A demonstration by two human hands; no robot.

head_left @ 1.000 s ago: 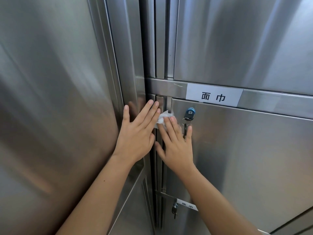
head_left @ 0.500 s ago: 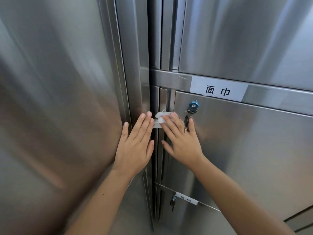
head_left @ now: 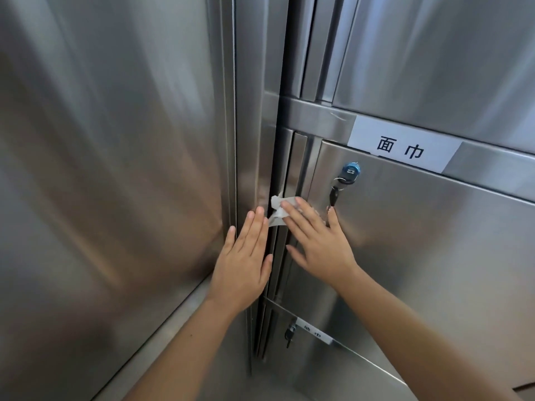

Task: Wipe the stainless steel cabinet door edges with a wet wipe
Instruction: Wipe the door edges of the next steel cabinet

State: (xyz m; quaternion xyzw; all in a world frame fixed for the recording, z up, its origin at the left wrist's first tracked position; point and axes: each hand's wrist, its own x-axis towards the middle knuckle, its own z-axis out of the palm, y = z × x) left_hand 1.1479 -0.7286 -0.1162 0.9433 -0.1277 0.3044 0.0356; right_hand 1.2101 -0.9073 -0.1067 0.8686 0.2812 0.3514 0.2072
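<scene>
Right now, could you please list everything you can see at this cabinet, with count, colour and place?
side panel: one, silver steel, left.
upper door: one, silver steel, top right.
middle door: one, silver steel, right.
lower door: one, silver steel, bottom right.
large label: one, white with black characters, above the middle door.
small label: one, white, above the lower door.
blue lock: one, middle door's upper left.
key: one, dark, hanging from the blue lock.
lower lock: one, dark, lower door.
wet wipe: one, white, middle door's left edge.
left hand: flat on steel beside the wipe.
right hand: fingers pressing the wipe.
</scene>
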